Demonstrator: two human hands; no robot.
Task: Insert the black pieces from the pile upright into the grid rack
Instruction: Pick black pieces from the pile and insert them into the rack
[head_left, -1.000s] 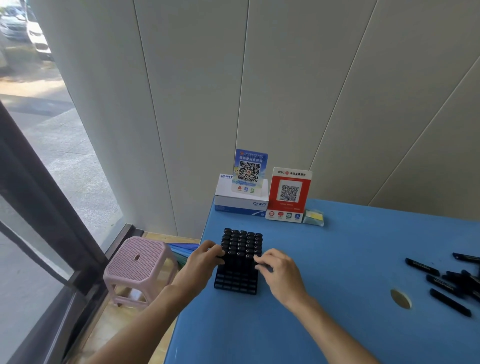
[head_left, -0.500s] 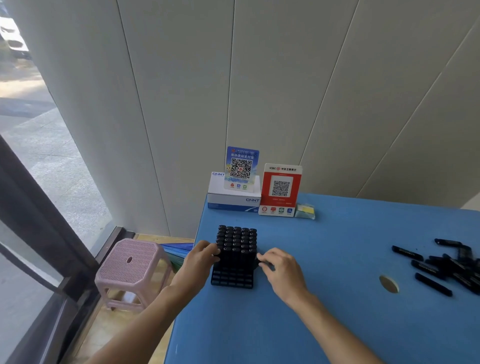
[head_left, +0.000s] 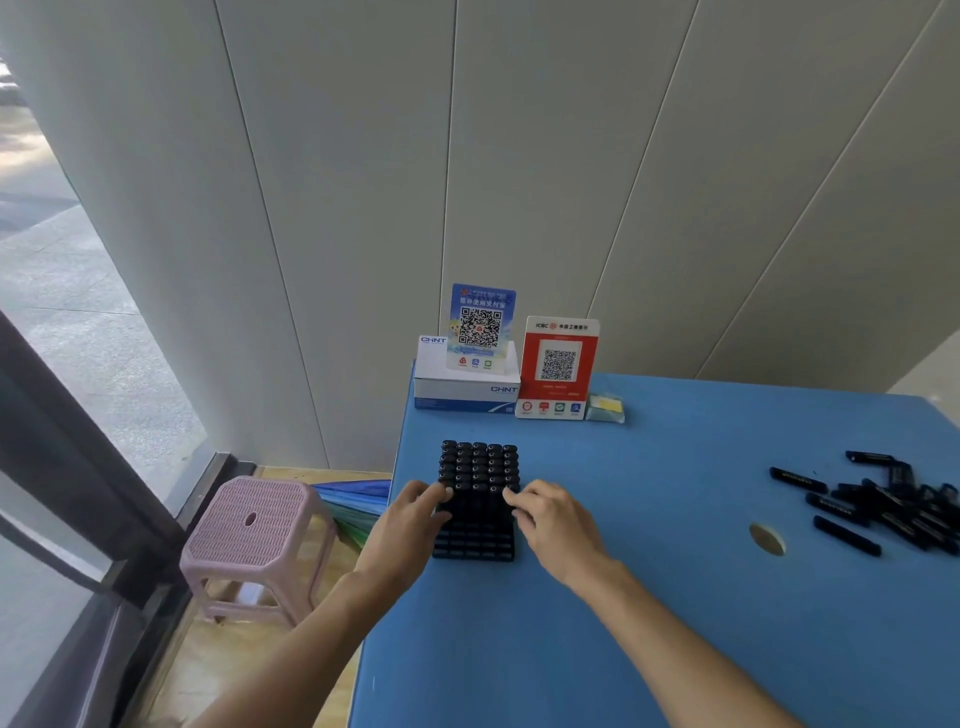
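The black grid rack stands near the blue table's left edge. Its far rows are filled with upright black pieces, and its near rows show bare cells. My left hand grips the rack's left side, fingers curled against the front upright pieces. From the other side, my right hand grips the rack with its fingertips on the front-right pieces. A pile of loose black pieces lies flat at the table's right edge, far from both hands.
A white CHNT box, a blue QR sign, a red QR sign and a small packet line the table's back. A round hole is in the tabletop. A pink stool stands left of the table.
The camera view has shifted slightly. Both hands stay at the rack's sides, and the rack has not visibly moved on the table.
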